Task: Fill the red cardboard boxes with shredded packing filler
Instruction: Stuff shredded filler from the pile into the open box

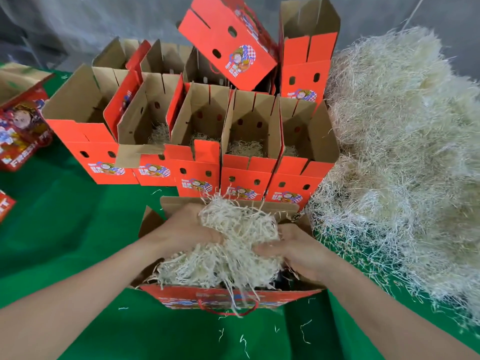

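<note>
An open red cardboard box [220, 297] stands right in front of me on the green table. A clump of pale shredded filler [233, 245] bulges out of its top. My left hand [181, 227] grips the clump from the left. My right hand [298, 245] grips it from the right, fingers buried in the strands. Behind stands a row of several open red boxes [246, 175], some with a little filler at the bottom. A big heap of filler [402, 152] lies at the right.
More red boxes are stacked at the back, one tilted on top [228, 40]. Closed or flat red boxes [20, 133] lie at the left edge. Green cloth [65, 229] covers the table, with loose strands [304, 331] scattered near me.
</note>
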